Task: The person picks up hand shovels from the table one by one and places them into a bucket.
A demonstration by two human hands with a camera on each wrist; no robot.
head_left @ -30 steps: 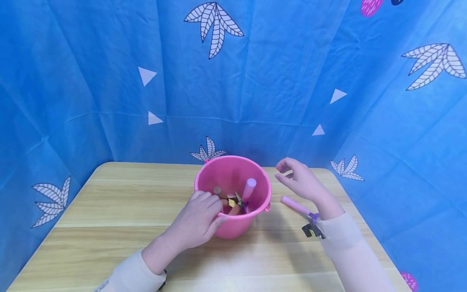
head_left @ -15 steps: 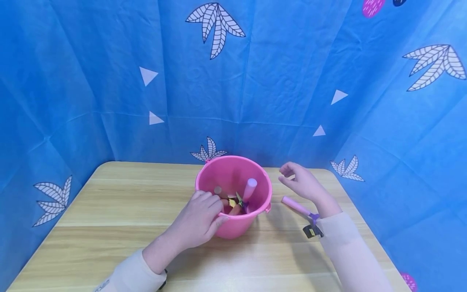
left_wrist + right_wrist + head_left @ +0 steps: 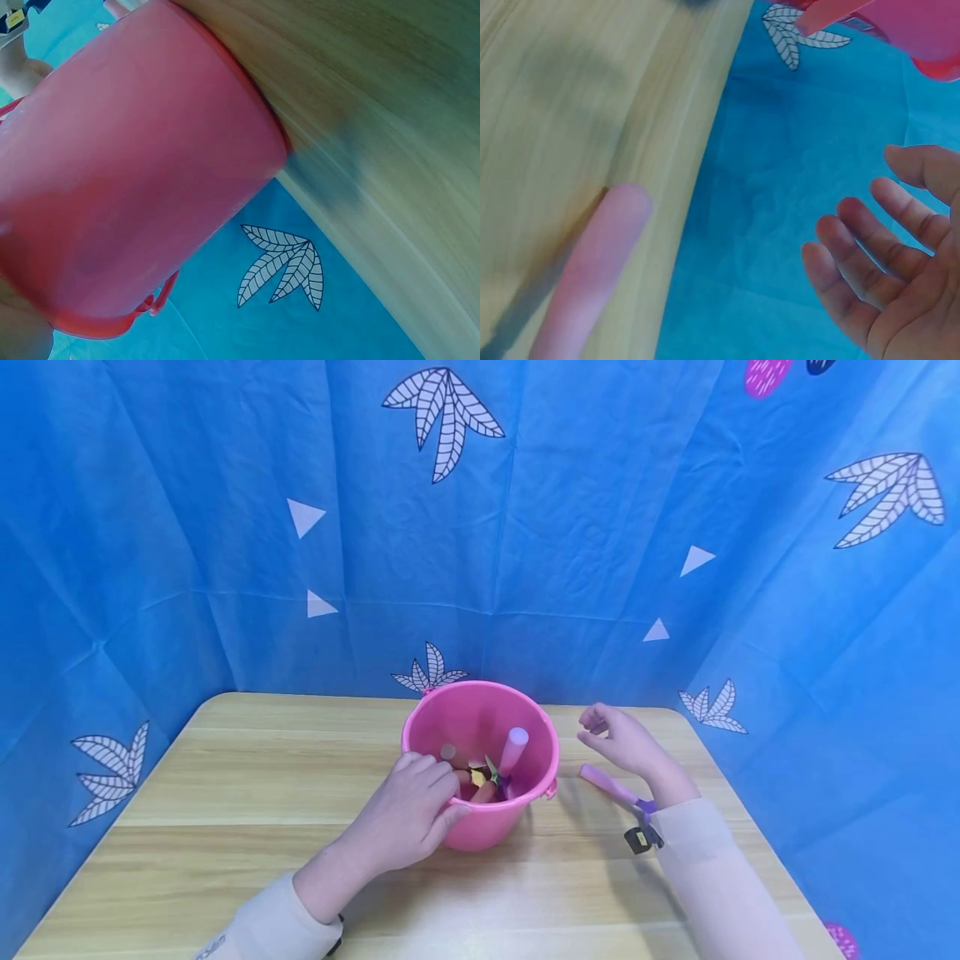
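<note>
A pink bucket (image 3: 480, 833) stands on the wooden table, with my left hand (image 3: 405, 810) gripping its near-left rim, thumb outside and fingers over the edge. Inside the bucket are a tool with a pink handle (image 3: 513, 752), brown handles (image 3: 486, 791) and a small yellow piece (image 3: 477, 777); their lower ends are hidden. To the bucket's right my right hand (image 3: 628, 745) hovers with nothing in it, its fingers loosely bent in the right wrist view. Below that hand a tool with a pink handle (image 3: 606, 782) and purple collar lies on the table, its far end covered by my sleeve.
The light wooden table (image 3: 262, 760) has rounded back corners. Blue cloth (image 3: 570, 527) with white leaf prints hangs behind it and on both sides. A dark wrist-camera mount (image 3: 642, 838) sits below my right wrist.
My right hand has drawn slightly down and to the right, away from the bucket. The left hand and the bucket stay put.
</note>
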